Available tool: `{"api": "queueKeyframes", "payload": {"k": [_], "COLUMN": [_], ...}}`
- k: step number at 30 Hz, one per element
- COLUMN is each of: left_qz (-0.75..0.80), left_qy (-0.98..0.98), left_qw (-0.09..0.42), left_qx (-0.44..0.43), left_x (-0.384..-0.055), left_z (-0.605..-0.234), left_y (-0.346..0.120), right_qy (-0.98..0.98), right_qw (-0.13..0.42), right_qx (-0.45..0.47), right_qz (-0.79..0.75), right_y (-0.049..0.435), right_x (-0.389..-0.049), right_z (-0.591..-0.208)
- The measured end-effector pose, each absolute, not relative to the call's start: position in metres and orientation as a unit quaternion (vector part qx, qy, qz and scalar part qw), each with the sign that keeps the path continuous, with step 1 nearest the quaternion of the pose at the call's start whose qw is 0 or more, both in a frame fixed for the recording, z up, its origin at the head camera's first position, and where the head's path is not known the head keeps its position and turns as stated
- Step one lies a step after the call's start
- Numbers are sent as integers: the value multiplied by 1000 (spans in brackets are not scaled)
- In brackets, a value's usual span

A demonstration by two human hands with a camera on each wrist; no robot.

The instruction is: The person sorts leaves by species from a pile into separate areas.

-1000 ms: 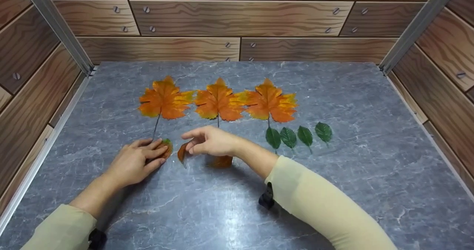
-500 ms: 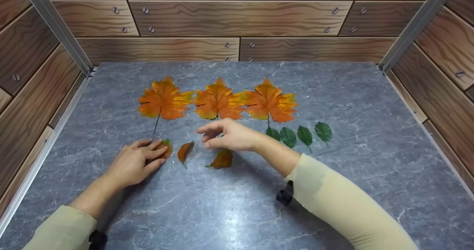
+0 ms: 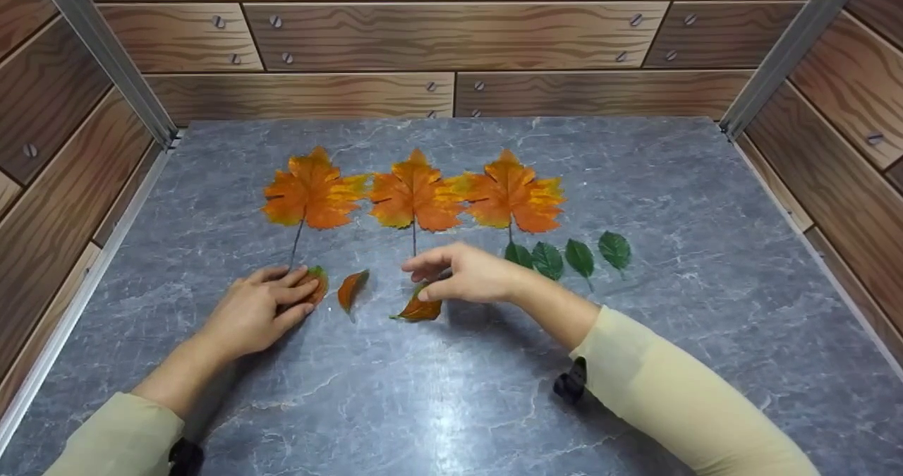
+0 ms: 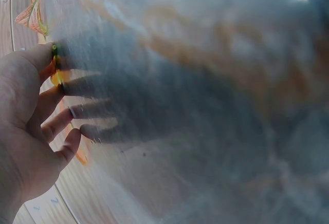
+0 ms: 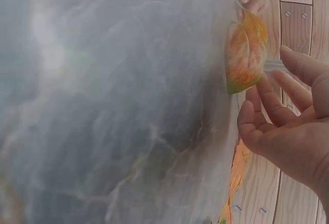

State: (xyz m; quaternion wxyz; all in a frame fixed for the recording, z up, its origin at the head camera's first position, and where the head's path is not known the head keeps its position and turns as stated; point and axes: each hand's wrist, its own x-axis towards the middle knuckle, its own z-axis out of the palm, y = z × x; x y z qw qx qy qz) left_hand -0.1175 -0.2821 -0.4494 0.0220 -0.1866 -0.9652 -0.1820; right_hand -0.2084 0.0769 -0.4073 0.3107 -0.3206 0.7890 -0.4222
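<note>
My left hand point(image 3: 257, 314) rests with fingers extended on a small orange leaf with a green edge point(image 3: 319, 285), partly covering it. A curled orange-brown leaf point(image 3: 350, 290) lies just right of that, touched by neither hand. Farther right, my right hand point(image 3: 473, 273) is over another small orange-brown leaf point(image 3: 421, 312), its fingers loosely bent and its thumb at the leaf's edge. From the right wrist view, the fingers are spread beside the orange leaf point(image 5: 247, 54) without closing round it; contact is hard to tell.
Three orange maple leaves point(image 3: 415, 190) with stems lie in a row at the back of the grey marbled table point(image 3: 451, 405). Several green leaves point(image 3: 579, 257) lie to the right, partly behind my right forearm. Wood-patterned walls point(image 3: 458, 35) surround the table.
My right hand has left the middle curled leaf and moved right, then down over the right orange-brown leaf. My left hand stays on its leaf.
</note>
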Motion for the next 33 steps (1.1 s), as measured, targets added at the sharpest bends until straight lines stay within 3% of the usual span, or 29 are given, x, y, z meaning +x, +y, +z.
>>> {"api": "queueKeyframes", "payload": {"k": [33], "left_qz": [-185], "left_qy": [-964], "left_qw": [21], "left_qx": [-187], "left_x": [-118], "left_z": [-449], "left_y": [-282], "right_qy": [805], "right_qw": [277], "right_qx": [-327], "right_qz": [-410], "right_y": [94], "right_x": [-203], "right_z": [-431]}}
